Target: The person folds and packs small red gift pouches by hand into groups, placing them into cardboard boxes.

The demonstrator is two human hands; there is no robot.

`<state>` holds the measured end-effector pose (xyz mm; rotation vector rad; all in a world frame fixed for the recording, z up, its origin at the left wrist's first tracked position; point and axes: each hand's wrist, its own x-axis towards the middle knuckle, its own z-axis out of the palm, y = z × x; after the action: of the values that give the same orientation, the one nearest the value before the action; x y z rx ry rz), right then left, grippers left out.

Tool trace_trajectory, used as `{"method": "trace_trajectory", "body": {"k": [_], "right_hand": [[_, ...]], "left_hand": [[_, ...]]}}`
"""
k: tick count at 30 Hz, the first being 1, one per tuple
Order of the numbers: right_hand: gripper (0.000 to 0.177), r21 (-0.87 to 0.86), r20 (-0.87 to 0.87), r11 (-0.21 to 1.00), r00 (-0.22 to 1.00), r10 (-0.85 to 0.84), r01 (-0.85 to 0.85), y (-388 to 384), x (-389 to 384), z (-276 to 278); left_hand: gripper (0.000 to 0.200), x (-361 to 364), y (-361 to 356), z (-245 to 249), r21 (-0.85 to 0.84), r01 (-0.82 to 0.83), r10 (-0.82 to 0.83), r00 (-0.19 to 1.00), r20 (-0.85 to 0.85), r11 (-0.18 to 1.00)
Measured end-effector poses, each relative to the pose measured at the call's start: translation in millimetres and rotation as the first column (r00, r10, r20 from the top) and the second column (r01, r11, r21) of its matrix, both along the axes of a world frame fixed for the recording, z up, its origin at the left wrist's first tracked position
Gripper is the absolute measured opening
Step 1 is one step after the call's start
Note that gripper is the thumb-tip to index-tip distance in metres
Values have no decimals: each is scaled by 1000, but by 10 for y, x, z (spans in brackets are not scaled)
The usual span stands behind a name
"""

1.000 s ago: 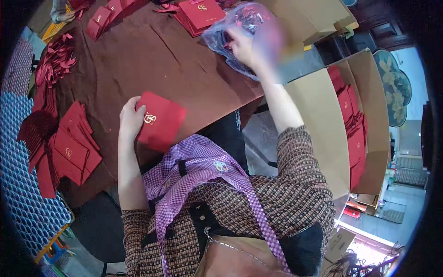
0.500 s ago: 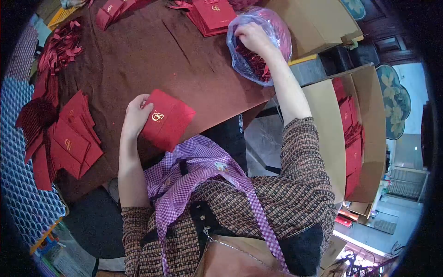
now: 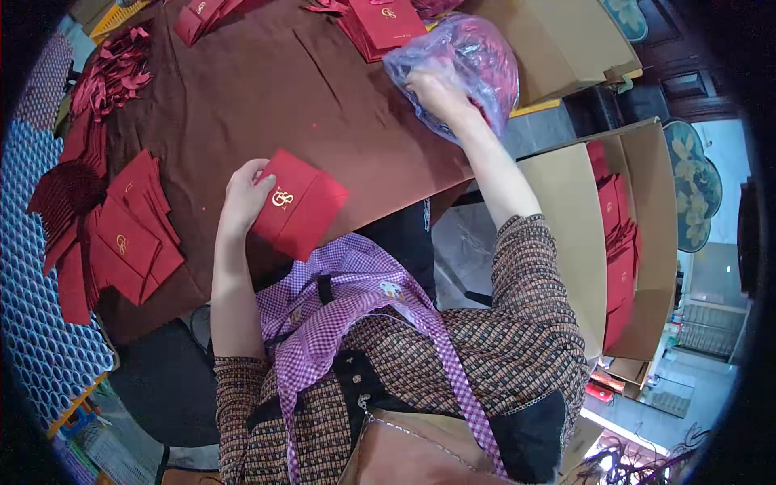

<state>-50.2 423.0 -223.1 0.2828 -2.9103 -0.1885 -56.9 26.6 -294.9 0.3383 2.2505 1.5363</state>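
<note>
At the table's (image 3: 242, 89) near edge, the left hand (image 3: 241, 198) pinches a red envelope (image 3: 301, 206) by its left side. A pile (image 3: 121, 242) of the same lies at the left edge. At the far right edge, the right hand (image 3: 436, 90) reaches into a plastic bag (image 3: 489, 52); I cannot tell its grip.

We see the red envelope (image 3: 299, 206) as smooth, matt paper with a shiny gold-foil monogram. The plastic bag (image 3: 485, 56) is thin, clear, crinkled and glossy. The tablecloth (image 3: 267, 105) is matt brown cloth, creased. The box (image 3: 566, 242) is plain matt cardboard, and the ribbons (image 3: 109, 77) look satiny.
</note>
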Motion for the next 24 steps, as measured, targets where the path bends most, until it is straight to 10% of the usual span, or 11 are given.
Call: {"method": "trace_trajectory", "body": {"k": [9,13,21,24], "right_hand": [[6,-324,-364,780,832,420,-535,-1352,489,-23],[11,-674,-440,348,733,519,-651,-2247,831,95],[30,-959,128,-183,905,406,218,-2113,896,333],[21,-965,208,-100,940,269,242,-1921,848,298]], "left_hand": [[28,3,23,66,-5,15,-15,999,41,1000],[27,42,76,251,-72,15,-17,1000,-22,997],[28,-42,-64,159,92,27,-32,998,63,995],[28,6,-78,331,330,-90,-41,929,369,940]]}}
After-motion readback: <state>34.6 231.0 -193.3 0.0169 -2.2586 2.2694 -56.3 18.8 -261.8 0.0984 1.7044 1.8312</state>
